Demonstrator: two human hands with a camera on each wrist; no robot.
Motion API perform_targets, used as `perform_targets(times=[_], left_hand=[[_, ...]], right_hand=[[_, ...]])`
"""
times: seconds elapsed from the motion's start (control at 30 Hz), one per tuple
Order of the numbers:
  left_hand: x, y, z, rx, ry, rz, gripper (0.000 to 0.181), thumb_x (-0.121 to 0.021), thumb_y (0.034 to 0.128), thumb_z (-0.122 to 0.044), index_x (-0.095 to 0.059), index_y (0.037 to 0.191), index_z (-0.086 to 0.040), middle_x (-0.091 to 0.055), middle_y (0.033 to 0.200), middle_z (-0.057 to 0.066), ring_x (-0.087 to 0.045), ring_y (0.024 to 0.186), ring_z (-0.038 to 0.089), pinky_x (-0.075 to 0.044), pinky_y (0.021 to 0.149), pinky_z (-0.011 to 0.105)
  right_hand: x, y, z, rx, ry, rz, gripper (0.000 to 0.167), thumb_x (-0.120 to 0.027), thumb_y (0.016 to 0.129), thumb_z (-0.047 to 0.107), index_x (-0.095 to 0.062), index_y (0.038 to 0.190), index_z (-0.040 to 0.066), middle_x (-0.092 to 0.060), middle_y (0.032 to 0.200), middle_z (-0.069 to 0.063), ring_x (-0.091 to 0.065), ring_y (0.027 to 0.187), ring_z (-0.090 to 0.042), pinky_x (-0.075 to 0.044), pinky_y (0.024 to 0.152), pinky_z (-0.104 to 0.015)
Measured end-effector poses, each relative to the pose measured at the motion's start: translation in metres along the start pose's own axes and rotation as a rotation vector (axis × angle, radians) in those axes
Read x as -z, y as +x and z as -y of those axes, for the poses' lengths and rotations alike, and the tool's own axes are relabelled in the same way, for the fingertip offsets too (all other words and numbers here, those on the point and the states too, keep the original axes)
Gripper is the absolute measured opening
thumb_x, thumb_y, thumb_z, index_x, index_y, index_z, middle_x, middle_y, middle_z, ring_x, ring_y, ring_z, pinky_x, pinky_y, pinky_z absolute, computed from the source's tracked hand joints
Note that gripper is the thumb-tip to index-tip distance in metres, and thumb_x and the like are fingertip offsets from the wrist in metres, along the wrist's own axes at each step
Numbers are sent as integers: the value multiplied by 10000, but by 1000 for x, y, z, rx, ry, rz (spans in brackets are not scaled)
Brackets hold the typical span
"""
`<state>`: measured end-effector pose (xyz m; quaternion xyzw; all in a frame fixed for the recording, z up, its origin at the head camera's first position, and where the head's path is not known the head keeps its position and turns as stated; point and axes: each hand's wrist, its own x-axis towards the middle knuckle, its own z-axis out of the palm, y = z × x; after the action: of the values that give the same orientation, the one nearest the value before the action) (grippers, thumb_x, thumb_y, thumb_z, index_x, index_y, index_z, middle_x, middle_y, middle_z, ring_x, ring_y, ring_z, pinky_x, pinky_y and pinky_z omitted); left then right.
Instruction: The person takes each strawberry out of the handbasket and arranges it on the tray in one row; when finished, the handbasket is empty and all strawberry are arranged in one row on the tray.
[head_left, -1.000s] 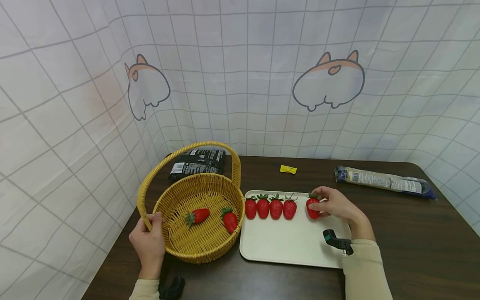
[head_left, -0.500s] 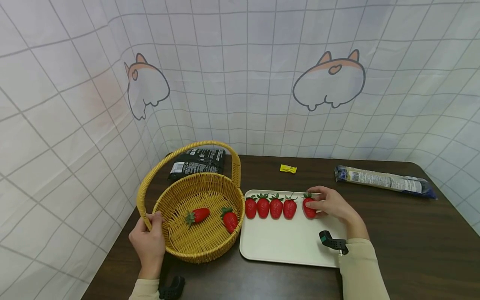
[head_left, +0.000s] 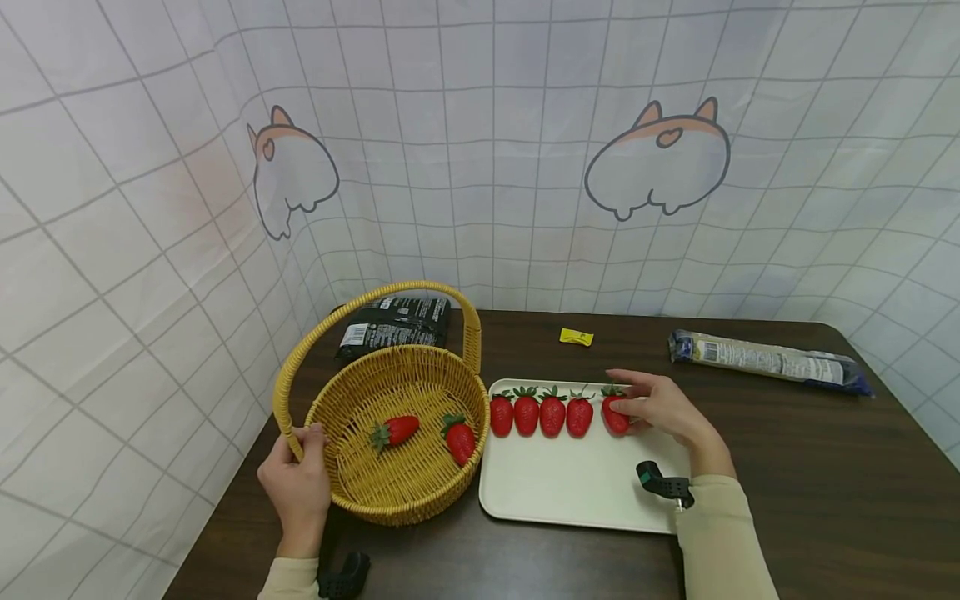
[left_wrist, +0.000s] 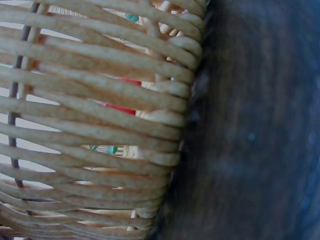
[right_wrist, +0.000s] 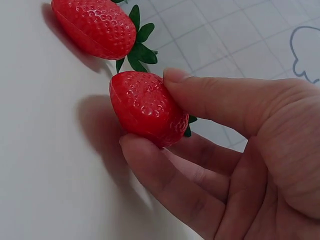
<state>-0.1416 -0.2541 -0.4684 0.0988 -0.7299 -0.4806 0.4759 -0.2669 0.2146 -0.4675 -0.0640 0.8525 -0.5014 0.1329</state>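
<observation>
Right-hand grip [head_left: 662,408] has shifted leftward, bringing its strawberry [right_wrist: 147,107] nearer the row of four strawberries [head_left: 552,418].

It pinches that berry just right of them, over the white tray [head_left: 570,492]; placing seems the step, I'd say, and next calls for settling it, then a soft release. Beyond, the left-hand grip [head_left: 300,487] holds the yellow basket [head_left: 405,504] by its handle [head_left: 472,342], two more strawberries [head_left: 459,442] inside.

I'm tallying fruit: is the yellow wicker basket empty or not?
Not empty: two red strawberries lie on the floor inside the wicker basket.
</observation>
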Motion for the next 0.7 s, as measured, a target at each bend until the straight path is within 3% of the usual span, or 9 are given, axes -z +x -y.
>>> perform_targets(times=[0.2, 0.47, 0.7], left_hand=[[0, 0, 1, 7, -3, 1, 226, -644, 913, -17, -634, 692, 31, -650, 647, 28, -518, 531, 10, -351, 459, 163], [-1, 0, 2, 8, 16, -8, 202, -645, 890, 48, -626, 689, 52, -640, 634, 79, -480, 505, -13, -322, 445, 157], [0, -1, 2, 5, 4, -5, 214, -651, 899, 14, -631, 688, 41, -641, 632, 4, -481, 501, -4, -322, 443, 161]], right_hand=[[-1, 0, -1, 1, -58, 14, 416, -716, 891, 176, -615, 1270, 37, -581, 1194, -199, -602, 902, -271, -572, 693, -364], [-4, 2, -2, -7, -56, 16, 423, -726, 888, 174, -610, 1265, 22, -593, 1164, -190, -617, 854, -249, -574, 699, -358], [-4, 2, -2, -8, -32, 15, 412, -733, 882, 171, -623, 1250, 20, -583, 1169, -202, -631, 826, -237, -572, 702, -351]])
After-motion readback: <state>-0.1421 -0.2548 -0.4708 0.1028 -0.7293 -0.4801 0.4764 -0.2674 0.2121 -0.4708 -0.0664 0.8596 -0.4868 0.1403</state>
